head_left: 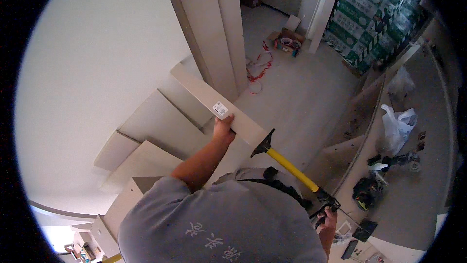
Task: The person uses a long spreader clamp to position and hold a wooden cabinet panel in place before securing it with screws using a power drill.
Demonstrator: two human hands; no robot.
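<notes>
A long pale board (194,87) with a white label slants across the middle of the view. My left hand (224,129) is closed on its near edge, beside the label. At the board's lower right end, the black pad of a yellow support pole (293,168) meets or nearly meets it; I cannot tell whether they touch. Lower right, my right hand (328,218) is wrapped around the black handle end of that pole. Part of the fingers is hidden behind the handle.
Several pale panels (151,117) lean against the left wall, beside a tall panel (206,29). Far off, an open cardboard box (288,43) and red-and-white tape (262,68) lie on the floor. On the right-hand surface sit a plastic bag (399,126) and power tools (367,192).
</notes>
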